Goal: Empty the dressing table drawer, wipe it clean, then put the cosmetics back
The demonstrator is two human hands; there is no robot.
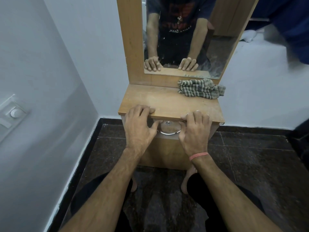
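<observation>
The wooden dressing table [167, 101] stands against the wall, with its drawer front [168, 137] just under the top. A curved metal handle [168, 133] and a round lock [168, 123] sit on the drawer front. My left hand [138, 129] has its fingers over the top's front edge and its thumb under it, touching the drawer front by the handle. On the right side of the same edge my right hand [194, 133] grips likewise. A checked cloth [200, 88] lies crumpled at the top's back right. No cosmetics are visible.
A tall mirror [184, 39] in a wooden frame rises behind the top and reflects my arms. White walls close in on the left, with a switch plate [13, 113]. I kneel on a dark stone floor [250, 156].
</observation>
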